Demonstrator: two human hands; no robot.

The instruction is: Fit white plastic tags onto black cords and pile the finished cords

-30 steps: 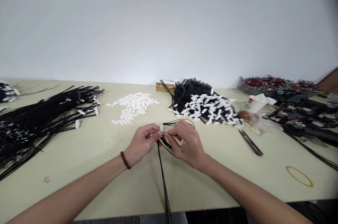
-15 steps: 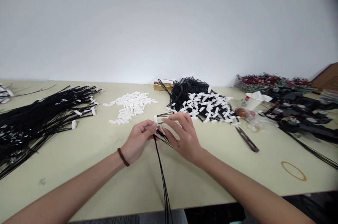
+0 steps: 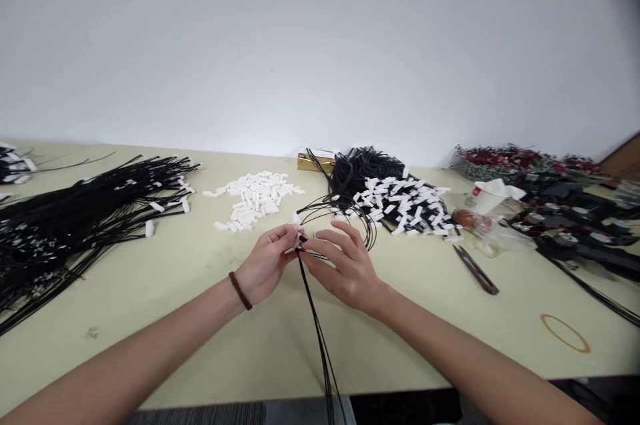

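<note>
Near the middle, my left hand (image 3: 270, 259) pinches a white connector (image 3: 297, 219) between thumb and fingers. Black wires (image 3: 320, 331) run from it down over the table's front edge, and others loop out to the right behind my other hand. My right hand (image 3: 345, 265) is beside the connector, its thumb and fingertips at the wires; the fingers are curled and partly spread. A pile of loose white connectors (image 3: 255, 198) lies behind my left hand. Behind my right hand rests a bundle of black wires with white connectors (image 3: 405, 205).
A large black wire bundle (image 3: 90, 225) covers the table's left side. At right are dark snips (image 3: 476, 269), a yellow rubber band (image 3: 565, 333), a paper cup (image 3: 484, 198), a plastic bag (image 3: 493, 238) and black parts (image 3: 575, 218). A gold box (image 3: 316, 161) stands at the back.
The wires at the connector now spread into wide loops to the right. My right hand's fingers have shifted down and closer to the connector. The view has turned slightly.
</note>
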